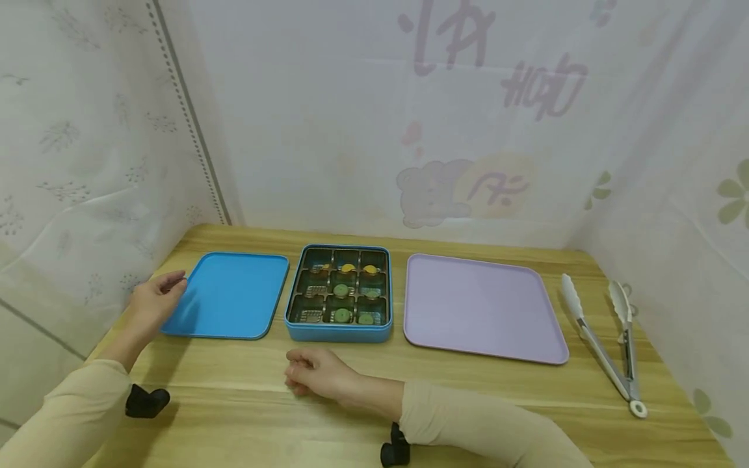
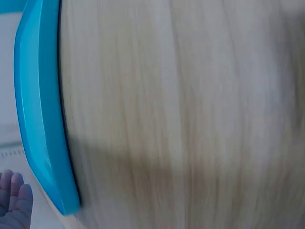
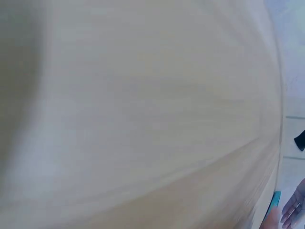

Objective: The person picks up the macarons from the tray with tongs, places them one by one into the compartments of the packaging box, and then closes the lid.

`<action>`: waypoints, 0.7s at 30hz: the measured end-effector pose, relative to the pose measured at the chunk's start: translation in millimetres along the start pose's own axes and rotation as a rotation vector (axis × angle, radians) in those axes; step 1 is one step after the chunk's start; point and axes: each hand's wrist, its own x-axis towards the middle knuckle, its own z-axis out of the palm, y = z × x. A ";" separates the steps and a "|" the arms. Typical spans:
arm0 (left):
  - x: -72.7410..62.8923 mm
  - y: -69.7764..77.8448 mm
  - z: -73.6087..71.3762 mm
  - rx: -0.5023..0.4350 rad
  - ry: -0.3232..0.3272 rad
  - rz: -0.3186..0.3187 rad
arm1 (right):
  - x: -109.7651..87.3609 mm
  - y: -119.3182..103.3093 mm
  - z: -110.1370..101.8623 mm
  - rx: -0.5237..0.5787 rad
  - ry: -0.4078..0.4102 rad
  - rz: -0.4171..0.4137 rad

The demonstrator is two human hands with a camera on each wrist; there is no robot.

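A blue box (image 1: pixel 338 333) stands mid-table, its dark divided insert (image 1: pixel 316 278) split into several compartments. Small yellow pieces (image 1: pixel 348 268) lie in the back row; round green pieces (image 1: pixel 341 290) lie in the middle and front rows. My left hand (image 1: pixel 153 300) is over the left edge of a blue tray-like lid (image 1: pixel 234 292), its fingers loosely extended and holding nothing. In the left wrist view, its fingers show low beside the lid's rim (image 2: pixel 40 105). My right hand (image 1: pixel 320 374), fingers loosely curled around nothing, is just in front of the box.
A flat lilac tray (image 1: pixel 482 309) lies right of the box. Farther right, metal tongs (image 1: pixel 603 361) lie with their arms spread, pivot toward the front. Patterned cloth (image 1: pixel 328 130) closes off the back and both sides of the wooden table (image 1: pixel 251 429).
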 end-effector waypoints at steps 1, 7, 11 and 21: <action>-0.1 -2.7 -2.3 0.003 -0.005 -0.013 | 3.4 -1.8 5.3 0.022 0.028 0.006; 1.7 -11.8 -7.0 0.019 -0.034 -0.075 | 22.0 -8.9 35.2 0.010 0.245 -0.051; 3.7 -16.4 -6.6 0.030 -0.052 -0.114 | 30.1 -12.3 52.7 0.025 0.336 -0.057; 7.3 -25.6 -5.8 0.031 -0.183 -0.221 | 48.5 -19.6 70.6 0.067 0.431 -0.015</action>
